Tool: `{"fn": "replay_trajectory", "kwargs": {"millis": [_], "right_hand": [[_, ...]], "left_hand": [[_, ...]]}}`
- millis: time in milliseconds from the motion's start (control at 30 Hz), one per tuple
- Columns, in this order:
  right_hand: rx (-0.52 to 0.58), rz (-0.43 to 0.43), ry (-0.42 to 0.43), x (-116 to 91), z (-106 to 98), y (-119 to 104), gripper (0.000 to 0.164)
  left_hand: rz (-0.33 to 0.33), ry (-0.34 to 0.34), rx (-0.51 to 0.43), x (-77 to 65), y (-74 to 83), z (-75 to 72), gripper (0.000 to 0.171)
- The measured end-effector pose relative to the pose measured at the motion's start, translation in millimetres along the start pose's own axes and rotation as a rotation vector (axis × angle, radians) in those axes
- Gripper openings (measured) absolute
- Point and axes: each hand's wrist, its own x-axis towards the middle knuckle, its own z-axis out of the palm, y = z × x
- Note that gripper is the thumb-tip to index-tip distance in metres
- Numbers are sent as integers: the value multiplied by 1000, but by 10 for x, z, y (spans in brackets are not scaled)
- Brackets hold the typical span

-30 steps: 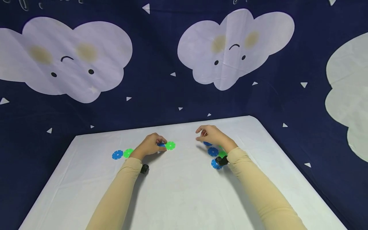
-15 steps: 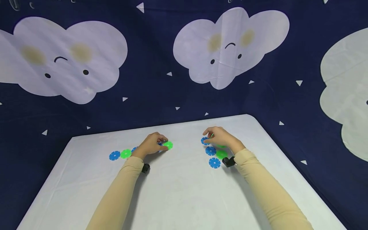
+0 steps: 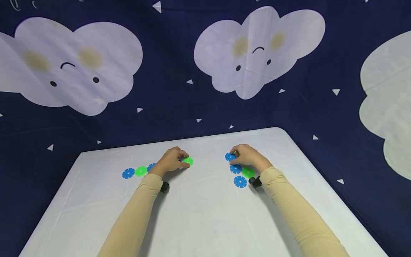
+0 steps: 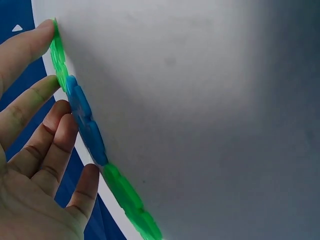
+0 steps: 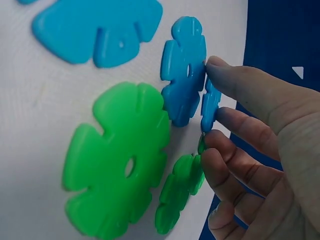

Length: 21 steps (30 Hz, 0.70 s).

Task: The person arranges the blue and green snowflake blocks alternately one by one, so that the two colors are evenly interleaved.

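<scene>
My left hand [image 3: 171, 160] holds a green plastic snowflake disc [image 3: 187, 161] at the right end of a row, thumb and index finger at its edges. In the left wrist view a blue disc [image 4: 85, 122] and another green one [image 4: 130, 202] continue the row under the other fingers. My right hand [image 3: 248, 156] pinches a far blue snowflake disc [image 3: 230, 157] by its edge between thumb and index finger. Right beside it lies a second blue disc [image 5: 182, 75]. Under the curled fingers is a green disc [image 5: 175, 195], mostly hidden by the hand in the head view.
On the left, the row runs on with a blue disc [image 3: 128, 173], a green disc [image 3: 140, 171] and another blue one [image 3: 152, 167]. Near the right wrist lie a green disc [image 3: 248, 172] and a blue disc [image 3: 240, 181]. A dark cloud-print cloth [image 3: 173, 107] hangs behind the white table [image 3: 199, 214].
My right hand has come down, its raised, spread thumb and index finger now at the far blue disc. The left hand stays nearly in place on the green disc. The head view has shifted slightly.
</scene>
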Motion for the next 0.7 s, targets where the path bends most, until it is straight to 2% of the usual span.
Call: {"fn": "replay_trajectory", "kwargs": {"millis": [533, 700], "right_hand": [[-61, 45, 5, 81, 19, -44, 53], [-45, 64, -9, 121, -16, -49, 52]], "left_hand": [[-5, -11, 8, -7, 33, -3, 45], [-15, -10, 11, 3, 41, -10, 44]]}}
